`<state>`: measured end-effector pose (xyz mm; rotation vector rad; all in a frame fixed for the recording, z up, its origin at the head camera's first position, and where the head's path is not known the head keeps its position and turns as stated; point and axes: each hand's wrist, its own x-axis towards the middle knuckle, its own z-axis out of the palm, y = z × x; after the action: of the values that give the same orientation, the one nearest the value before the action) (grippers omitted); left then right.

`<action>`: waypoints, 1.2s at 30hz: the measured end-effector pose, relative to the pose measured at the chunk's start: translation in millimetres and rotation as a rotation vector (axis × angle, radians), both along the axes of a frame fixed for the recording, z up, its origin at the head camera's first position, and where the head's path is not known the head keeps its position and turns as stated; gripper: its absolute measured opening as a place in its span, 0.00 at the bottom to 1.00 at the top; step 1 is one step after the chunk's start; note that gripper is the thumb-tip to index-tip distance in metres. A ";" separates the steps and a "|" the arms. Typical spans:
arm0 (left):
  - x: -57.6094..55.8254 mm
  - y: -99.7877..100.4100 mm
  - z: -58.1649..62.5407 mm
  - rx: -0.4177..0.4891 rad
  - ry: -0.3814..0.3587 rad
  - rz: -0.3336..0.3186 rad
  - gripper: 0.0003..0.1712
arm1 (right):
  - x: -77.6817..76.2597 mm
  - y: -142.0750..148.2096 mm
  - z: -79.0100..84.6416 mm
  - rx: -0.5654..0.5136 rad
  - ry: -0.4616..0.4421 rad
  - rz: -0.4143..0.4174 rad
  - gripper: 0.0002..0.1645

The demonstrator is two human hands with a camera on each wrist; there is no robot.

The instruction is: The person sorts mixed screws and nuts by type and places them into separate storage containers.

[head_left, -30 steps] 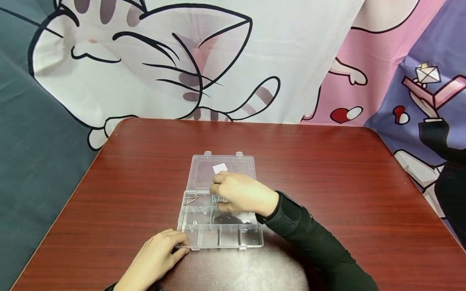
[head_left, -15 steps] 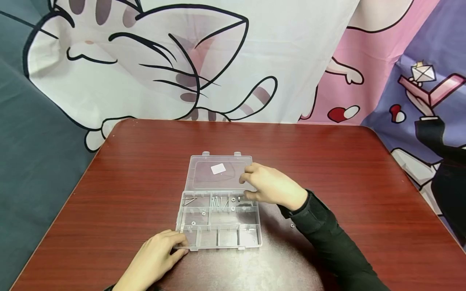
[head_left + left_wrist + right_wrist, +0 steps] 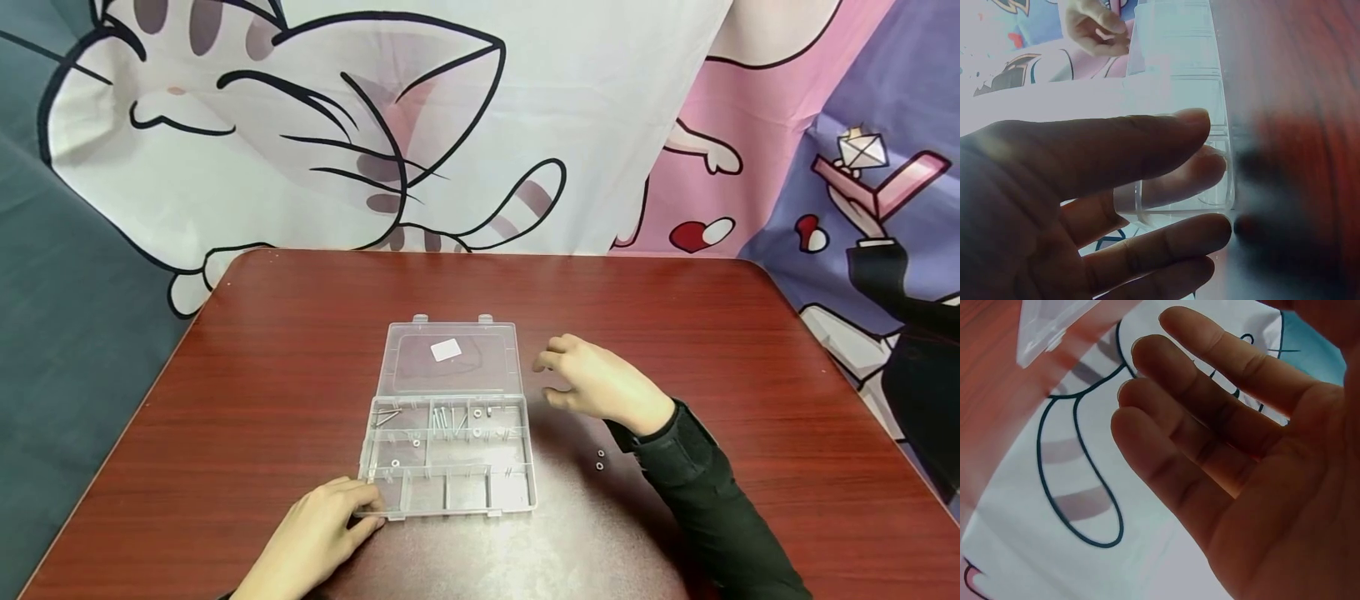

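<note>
A clear plastic compartment box [image 3: 465, 454] lies on the table, its lid [image 3: 480, 367] swung back flat. My left hand [image 3: 322, 521] grips the near left corner; in the left wrist view, thumb and index finger [image 3: 1185, 178] pinch the wall there. Right of the lid, my right hand [image 3: 600, 379] hovers over the table. Its fingers [image 3: 1160, 450] are loosely bent with nothing between them in the right wrist view. Screws [image 3: 387, 416] lie in the back left compartment, more screws [image 3: 441, 418] and small nuts [image 3: 477, 414] in the back right one.
Two small nuts [image 3: 600, 460] rest on the reddish-brown table [image 3: 247, 375], right of the box near the right sleeve [image 3: 697, 483]. A white label [image 3: 446, 350] sits on the lid. A printed cloth [image 3: 300, 167] hangs behind the table's far edge.
My right hand has moved right, from over the back compartments to beside the lid. Two nuts on the table have come into sight from behind its sleeve. The left hand keeps its place.
</note>
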<state>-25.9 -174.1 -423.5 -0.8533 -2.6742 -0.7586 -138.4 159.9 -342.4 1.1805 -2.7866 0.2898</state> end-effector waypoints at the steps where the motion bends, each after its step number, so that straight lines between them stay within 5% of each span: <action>1: -0.1 0.1 -0.2 0.001 -0.001 -0.001 0.19 | 0.2 2.6 -1.0 -0.001 -0.006 -0.009 0.15; 23: -3.3 3.3 -1.7 0.016 0.005 -0.021 0.19 | 9.2 43.7 -6.5 -0.027 -0.044 -0.126 0.15; 36: -1.8 0.4 -1.7 0.005 -0.011 -0.002 0.19 | 25.0 56.0 -23.8 0.005 -0.120 -0.162 0.15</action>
<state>-27.7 -173.7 -425.3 -0.8536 -2.6806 -0.7722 -113.4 215.9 -366.1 0.9609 -2.9662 0.3497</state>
